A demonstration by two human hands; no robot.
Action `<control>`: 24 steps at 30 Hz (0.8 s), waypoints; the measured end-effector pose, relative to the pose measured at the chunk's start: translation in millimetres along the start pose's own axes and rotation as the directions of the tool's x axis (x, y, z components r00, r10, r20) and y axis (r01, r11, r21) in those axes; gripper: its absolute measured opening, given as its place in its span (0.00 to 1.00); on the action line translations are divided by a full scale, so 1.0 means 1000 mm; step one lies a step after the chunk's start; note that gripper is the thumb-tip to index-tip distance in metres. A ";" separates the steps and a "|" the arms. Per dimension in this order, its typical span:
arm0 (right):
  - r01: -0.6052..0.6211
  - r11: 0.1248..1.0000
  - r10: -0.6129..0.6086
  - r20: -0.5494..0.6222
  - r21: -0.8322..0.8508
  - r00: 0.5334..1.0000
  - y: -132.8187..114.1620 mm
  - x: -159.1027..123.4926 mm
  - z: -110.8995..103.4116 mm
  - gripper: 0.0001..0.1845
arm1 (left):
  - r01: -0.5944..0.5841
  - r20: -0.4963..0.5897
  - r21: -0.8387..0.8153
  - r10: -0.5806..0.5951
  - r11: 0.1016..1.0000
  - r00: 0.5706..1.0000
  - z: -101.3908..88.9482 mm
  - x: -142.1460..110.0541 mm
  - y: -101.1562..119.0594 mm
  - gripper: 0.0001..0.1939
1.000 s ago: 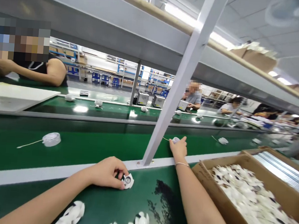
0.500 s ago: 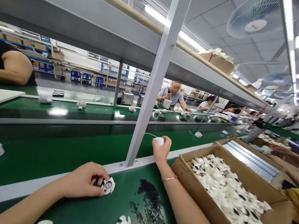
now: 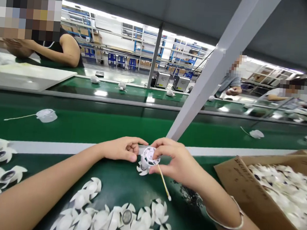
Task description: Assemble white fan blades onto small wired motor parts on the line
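Held in the right hand [image 3: 178,161], just off centre towards six o'clock: a round white plastic housing [image 3: 149,155], shaped like a short drum with a spoked face and a round hub in the middle. Tilts so that the spoked face looks up and towards the viewer. Partly covered by fingers from about one to three o'clock. Trails a thin, pale yellow cable [image 3: 164,181] from the rim, running almost straight towards five o'clock and ending in a small white plug [image 3: 169,197]. Below, towards seven o'clock: a white fan wheel [image 3: 141,170] with curved blades, mostly hidden behind the housing. Impossible to tell whether fitted into the housing.
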State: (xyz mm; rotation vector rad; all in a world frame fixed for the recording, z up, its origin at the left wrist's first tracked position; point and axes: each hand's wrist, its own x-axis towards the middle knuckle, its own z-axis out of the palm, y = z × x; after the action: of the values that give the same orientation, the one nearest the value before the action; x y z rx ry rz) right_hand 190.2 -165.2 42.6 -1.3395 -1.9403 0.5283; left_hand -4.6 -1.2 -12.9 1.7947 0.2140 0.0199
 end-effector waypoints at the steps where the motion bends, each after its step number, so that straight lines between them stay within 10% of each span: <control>1: 0.009 1.000 -0.009 0.047 0.000 0.999 0.006 0.001 0.008 0.13 | -0.006 -0.002 -0.018 0.006 1.000 1.000 0.000 0.000 0.001 0.45; 14: -0.085 0.974 0.127 0.195 -0.208 0.973 0.013 0.004 0.023 0.10 | 0.214 -0.178 0.136 -0.189 0.967 0.966 0.023 0.007 0.004 0.27; 18: -0.072 0.995 0.084 0.187 -0.073 0.979 0.014 0.000 0.021 0.06 | 0.131 -0.128 0.201 -0.106 0.971 0.986 0.018 0.002 0.007 0.23; 24: -0.367 0.827 0.363 0.094 0.425 0.927 0.021 0.002 0.022 0.15 | 0.065 -0.005 0.022 -0.065 0.998 0.998 0.004 -0.001 0.004 0.28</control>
State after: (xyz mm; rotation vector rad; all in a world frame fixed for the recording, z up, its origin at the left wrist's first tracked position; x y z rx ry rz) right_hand 186.7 -153.7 14.0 -1.4055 -1.4455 1.0897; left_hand -4.7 -5.7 -10.0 1.8093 0.2762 -0.0249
